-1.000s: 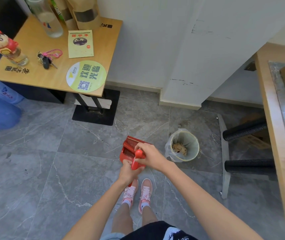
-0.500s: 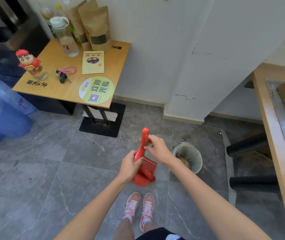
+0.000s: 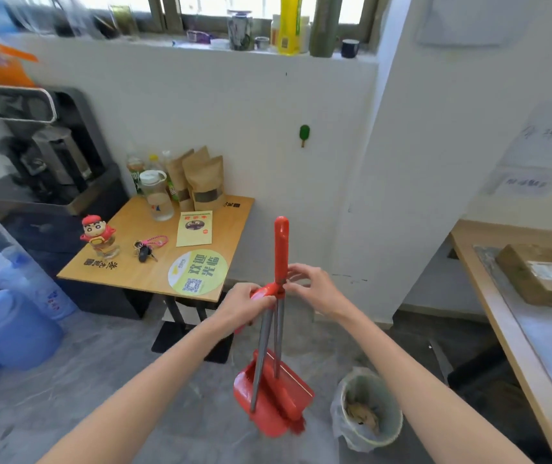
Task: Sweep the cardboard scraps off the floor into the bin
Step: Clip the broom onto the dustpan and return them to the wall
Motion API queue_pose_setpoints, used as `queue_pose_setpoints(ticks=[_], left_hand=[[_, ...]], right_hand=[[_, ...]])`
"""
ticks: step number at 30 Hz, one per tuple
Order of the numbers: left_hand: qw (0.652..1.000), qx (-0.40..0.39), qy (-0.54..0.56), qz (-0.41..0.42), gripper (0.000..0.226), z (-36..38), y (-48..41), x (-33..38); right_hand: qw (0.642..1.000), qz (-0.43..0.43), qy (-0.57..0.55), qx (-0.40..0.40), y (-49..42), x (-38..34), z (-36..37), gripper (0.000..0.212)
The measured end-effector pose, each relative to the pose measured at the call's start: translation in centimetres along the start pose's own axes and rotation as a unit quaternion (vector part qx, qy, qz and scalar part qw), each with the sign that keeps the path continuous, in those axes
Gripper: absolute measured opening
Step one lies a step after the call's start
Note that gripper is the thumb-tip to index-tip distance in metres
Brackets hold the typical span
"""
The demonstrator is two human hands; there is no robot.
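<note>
A red dustpan stands on the grey floor with two metal poles rising from it. My left hand grips the red handle top of one pole. My right hand pinches the second pole where the tall red broom handle begins. To the right of the dustpan stands a pale green bin with a plastic liner; brown cardboard scraps lie inside it. No scraps show on the visible floor.
A small wooden table with a bottle, pouches, keys and a figurine stands ahead on the left. Blue water jugs sit at far left. A wooden counter with a parcel runs along the right. White wall ahead.
The view has tilted up from the floor to the wall. The dustpan and broom handles now stand upright, and both hands have risen with them to hold the handle tops.
</note>
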State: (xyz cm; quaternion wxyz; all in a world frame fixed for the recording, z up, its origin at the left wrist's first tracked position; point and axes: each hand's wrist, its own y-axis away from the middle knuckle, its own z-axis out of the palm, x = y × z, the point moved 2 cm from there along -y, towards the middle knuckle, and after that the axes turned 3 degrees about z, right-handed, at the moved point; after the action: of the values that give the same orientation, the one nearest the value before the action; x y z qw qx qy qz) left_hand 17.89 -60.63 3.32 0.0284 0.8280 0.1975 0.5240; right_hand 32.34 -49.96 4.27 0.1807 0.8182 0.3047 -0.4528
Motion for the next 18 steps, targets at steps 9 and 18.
queue_pose_setpoints(ticks=[9,18], left_hand=[[0.991,-0.085,0.010,0.102,0.027,-9.2,-1.5,12.7],[0.948,0.017,-0.195,0.250,0.038,-14.9,-7.1,19.9]], right_hand=[[0.998,-0.041,-0.018,0.041,-2.7,-5.4,-3.6,0.032],[0.976,-0.056,-0.069,0.201,-8.6,-9.8,-6.9,0.028]])
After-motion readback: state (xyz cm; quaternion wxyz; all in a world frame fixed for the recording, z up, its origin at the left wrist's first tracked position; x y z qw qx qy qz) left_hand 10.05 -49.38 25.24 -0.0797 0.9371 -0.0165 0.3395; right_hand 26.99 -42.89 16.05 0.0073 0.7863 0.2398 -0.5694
